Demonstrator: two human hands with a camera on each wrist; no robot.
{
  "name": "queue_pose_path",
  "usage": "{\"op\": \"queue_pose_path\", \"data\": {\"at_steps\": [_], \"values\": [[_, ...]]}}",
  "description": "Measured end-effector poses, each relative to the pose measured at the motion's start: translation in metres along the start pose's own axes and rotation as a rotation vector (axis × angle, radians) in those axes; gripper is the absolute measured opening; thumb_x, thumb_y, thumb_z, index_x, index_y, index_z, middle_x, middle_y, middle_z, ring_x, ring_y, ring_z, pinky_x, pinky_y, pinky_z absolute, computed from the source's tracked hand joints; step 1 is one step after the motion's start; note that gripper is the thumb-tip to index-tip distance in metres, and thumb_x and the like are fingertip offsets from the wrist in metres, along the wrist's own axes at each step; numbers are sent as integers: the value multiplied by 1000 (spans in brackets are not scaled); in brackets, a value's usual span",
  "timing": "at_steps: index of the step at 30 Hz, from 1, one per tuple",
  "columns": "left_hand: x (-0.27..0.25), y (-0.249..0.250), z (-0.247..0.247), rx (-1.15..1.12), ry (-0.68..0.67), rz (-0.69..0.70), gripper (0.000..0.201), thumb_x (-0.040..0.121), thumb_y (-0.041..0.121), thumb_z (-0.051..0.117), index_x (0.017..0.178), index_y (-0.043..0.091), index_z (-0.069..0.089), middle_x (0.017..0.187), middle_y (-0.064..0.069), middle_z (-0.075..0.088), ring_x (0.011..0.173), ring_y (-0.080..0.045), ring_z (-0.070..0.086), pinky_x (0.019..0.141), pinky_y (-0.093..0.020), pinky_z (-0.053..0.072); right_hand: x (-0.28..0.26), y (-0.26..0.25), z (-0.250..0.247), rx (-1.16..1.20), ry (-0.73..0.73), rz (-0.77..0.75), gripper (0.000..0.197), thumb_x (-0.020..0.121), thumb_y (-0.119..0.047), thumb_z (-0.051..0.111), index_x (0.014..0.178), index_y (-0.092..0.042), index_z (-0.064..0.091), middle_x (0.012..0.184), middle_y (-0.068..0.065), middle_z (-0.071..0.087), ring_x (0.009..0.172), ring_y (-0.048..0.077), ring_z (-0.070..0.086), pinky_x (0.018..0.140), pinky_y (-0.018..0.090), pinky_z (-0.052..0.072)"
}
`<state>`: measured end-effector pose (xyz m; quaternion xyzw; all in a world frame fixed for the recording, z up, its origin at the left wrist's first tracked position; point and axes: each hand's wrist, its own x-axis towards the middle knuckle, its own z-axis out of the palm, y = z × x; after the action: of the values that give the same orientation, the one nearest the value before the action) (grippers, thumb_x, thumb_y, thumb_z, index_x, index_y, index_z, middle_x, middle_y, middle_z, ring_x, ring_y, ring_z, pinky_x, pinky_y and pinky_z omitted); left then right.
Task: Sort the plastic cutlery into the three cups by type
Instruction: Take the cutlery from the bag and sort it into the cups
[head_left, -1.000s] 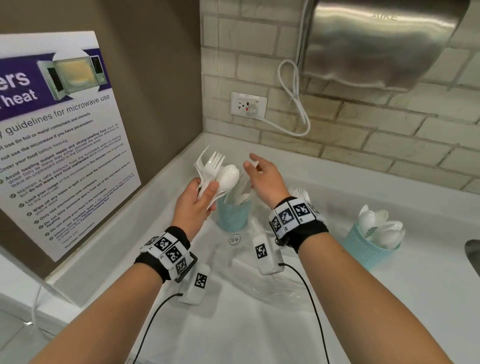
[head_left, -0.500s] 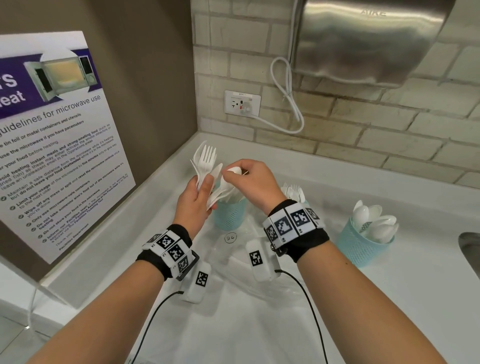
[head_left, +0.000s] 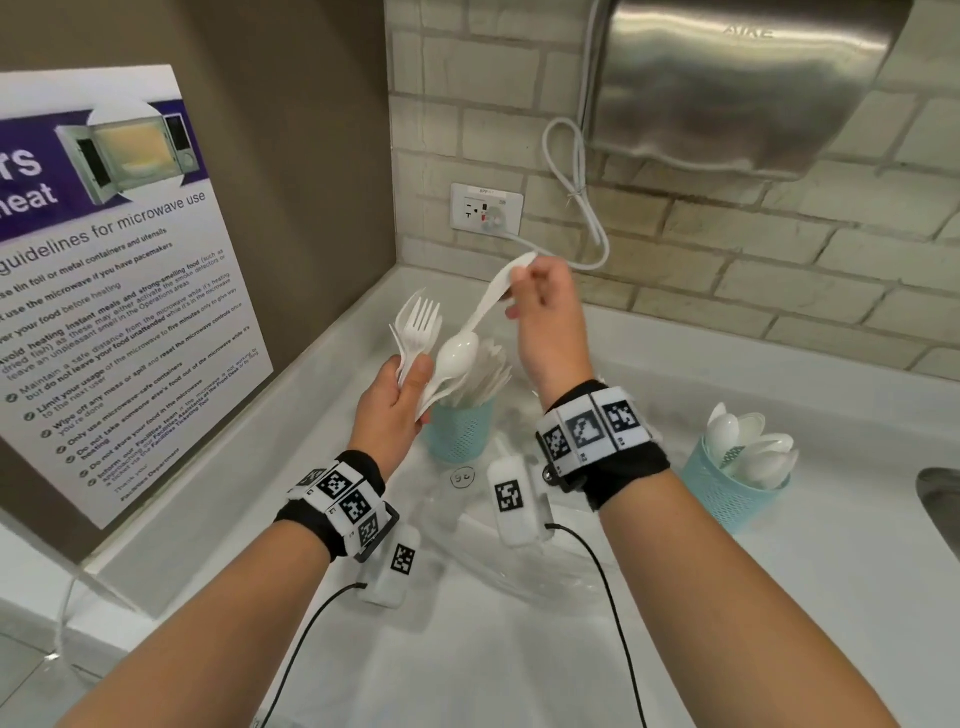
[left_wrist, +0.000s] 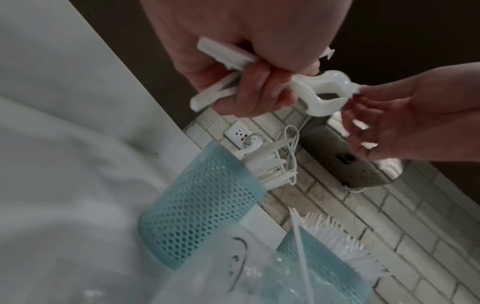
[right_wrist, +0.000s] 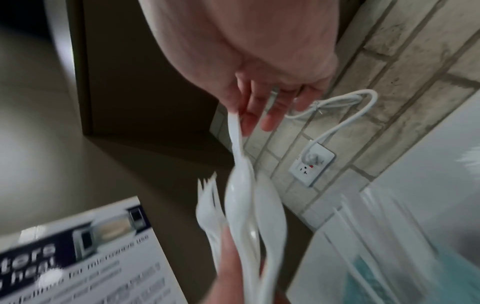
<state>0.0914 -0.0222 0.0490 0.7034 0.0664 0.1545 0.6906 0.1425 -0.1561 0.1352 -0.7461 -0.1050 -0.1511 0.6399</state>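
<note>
The white plastic spoon hung bowl-down in the air over the counter corner, pinched by its handle end in the right hand, thumb against fingertip, the other fingers loose and spread. Its bowl sat just beside the left hand, right above the near mesh cup. The left hand was wrapped tight around a bunch of forks, tines pointing up, handles poking out below the fist; in the left wrist view those handles crossed under curled fingers. That near cup, pale blue, held flat white pieces fanned out at its rim; whether all were knives could not be told. A second blue cup, well to the right on the white counter, was stuffed with spoons, bowls up. A third cup packed with forks showed in the left wrist view, behind a crumpled clear plastic bag lying between the forearms. On the left wall leaned a microwave poster; on the brick wall hung a steel hand dryer, its cord looped to an outlet.
</note>
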Motion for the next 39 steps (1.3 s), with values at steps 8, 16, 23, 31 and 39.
{"op": "queue_pose_path", "data": {"at_steps": [8, 16, 23, 31, 39], "values": [[6, 1, -12, -70, 79, -109, 26, 98, 49, 36, 89, 29, 50, 66, 4, 44, 52, -8, 36, 41, -16, 31, -4, 22, 0, -176, 13, -101, 9, 99, -22, 43, 106, -20, 48, 86, -5, 60, 73, 18, 64, 67, 31, 54], [5, -2, -6, -155, -61, -144, 29, 98, 33, 31, 77, 19, 45, 52, 3, 34, 42, -10, 23, 38, -18, 16, -24, 72, 9, -892, -210, -126, 30, 95, -38, 44, 108, -30, 70, 115, -1, 53, 107, 25, 38, 89, 36, 27], [1, -9, 5, 16, -68, 18, 37, 97, 47, 40, 98, 13, 56, 60, 10, 46, 46, -2, 39, 42, -13, 31, -28, 19, 3, -249, -136, -65, 43, 95, -52, 38, 114, -25, 66, 111, -3, 52, 111, 12, 35, 99, 25, 28], [0, -9, 17, 318, -215, 139, 33, 85, 46, 63, 98, 18, 51, 77, 6, 60, 64, -6, 54, 60, -26, 42, -14, 21, -7, -351, -398, 97, 44, 79, -62, 57, 110, -33, 69, 121, -5, 59, 122, 17, 46, 109, 44, 30], [-5, 5, 35, 265, -368, 203, 21, 92, 36, 55, 112, 31, 49, 83, 17, 61, 62, 2, 55, 61, -20, 45, -10, 12, -41, -259, -627, 92, 31, 78, -45, 71, 107, -36, 64, 104, -9, 71, 105, 9, 64, 107, 43, 40]]}}
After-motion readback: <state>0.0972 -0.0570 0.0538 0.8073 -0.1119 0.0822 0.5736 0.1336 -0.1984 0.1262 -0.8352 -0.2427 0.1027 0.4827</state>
